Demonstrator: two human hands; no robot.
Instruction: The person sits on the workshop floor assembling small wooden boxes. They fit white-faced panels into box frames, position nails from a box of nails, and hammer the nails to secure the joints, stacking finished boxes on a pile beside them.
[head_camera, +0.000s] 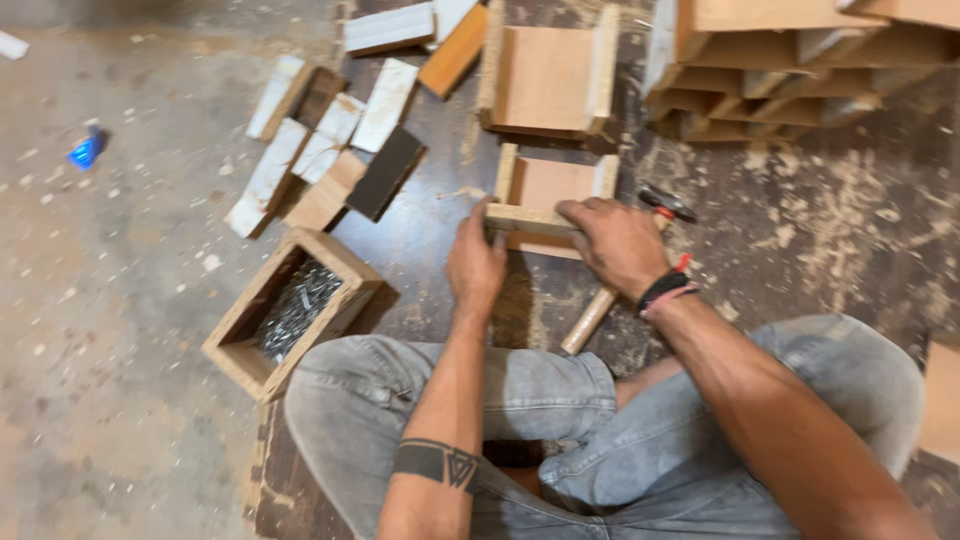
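I sit cross-legged on a dusty floor. A small open wooden box frame (551, 186) lies in front of my knees. A narrow wood strip (528, 220) runs across its near edge. My left hand (474, 265) grips the strip's left end. My right hand (618, 245) presses down on the strip's right end and the box corner. A hammer (610, 295) with a wooden handle lies under my right wrist, its dark head (667, 203) just right of the box.
A wooden box of nails (291, 310) stands by my left knee. Loose wood offcuts (328, 150) lie scattered at the back left. A finished box (548, 75) sits beyond the frame. Stacked boxes (790, 70) fill the back right. Sawdust covers the floor at right.
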